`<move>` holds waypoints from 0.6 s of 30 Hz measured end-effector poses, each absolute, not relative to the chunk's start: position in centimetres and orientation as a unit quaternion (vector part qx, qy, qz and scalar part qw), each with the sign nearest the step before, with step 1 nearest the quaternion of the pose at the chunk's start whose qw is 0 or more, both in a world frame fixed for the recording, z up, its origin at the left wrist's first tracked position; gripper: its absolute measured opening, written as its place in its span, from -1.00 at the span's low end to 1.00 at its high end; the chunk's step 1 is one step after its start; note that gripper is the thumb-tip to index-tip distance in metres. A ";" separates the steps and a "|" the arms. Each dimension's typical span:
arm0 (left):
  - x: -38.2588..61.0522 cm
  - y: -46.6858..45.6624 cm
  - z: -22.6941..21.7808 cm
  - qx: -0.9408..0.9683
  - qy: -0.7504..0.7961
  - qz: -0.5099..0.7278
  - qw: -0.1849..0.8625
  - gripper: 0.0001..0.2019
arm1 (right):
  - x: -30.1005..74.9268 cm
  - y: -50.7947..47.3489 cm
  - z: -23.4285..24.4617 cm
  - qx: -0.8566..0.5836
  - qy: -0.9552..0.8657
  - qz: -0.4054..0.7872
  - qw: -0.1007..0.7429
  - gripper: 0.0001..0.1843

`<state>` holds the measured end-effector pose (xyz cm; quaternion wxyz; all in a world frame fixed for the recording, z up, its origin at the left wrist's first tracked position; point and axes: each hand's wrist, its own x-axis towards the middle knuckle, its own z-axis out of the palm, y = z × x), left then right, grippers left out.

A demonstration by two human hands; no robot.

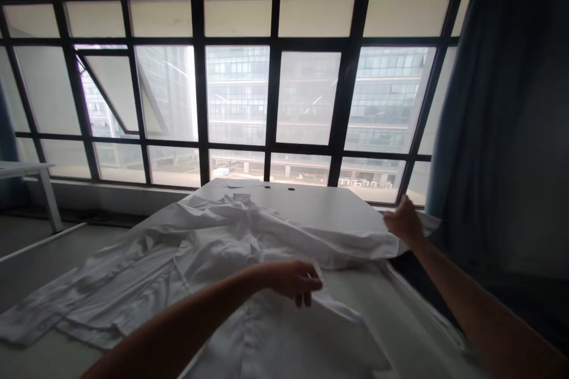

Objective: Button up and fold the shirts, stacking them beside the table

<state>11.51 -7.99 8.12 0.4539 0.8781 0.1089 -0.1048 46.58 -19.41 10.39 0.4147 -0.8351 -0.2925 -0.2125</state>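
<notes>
The left grip (293, 282) and right grip (403, 222) are each clamped on an edge of the white shirt (213, 249) spread across the bench (311, 204).

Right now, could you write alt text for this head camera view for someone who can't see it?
A person's right hand is at the far edge of a crumpled white shirt on a white table, and the left hand is over its middle. Behind is a dark-framed window facing an office building.

Head-worn view, angled down toward a window (237, 95)
</notes>
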 end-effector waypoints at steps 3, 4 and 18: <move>8.1 -2.4 5.6 0.946 0.212 0.024 0.246 -0.78 | 38.3 -16.3 5.6 -0.820 -0.476 -0.132 0.290 -0.41; 6.9 -0.5 4.6 0.951 0.242 0.041 0.186 -0.79 | 35.7 -15.5 4.2 -0.806 -0.530 -0.081 0.251 -0.47; 0.2 5.2 -4.9 0.947 0.199 0.201 0.152 -0.83 | 29.4 -15.0 -8.8 -0.751 -0.620 -0.021 0.225 -0.55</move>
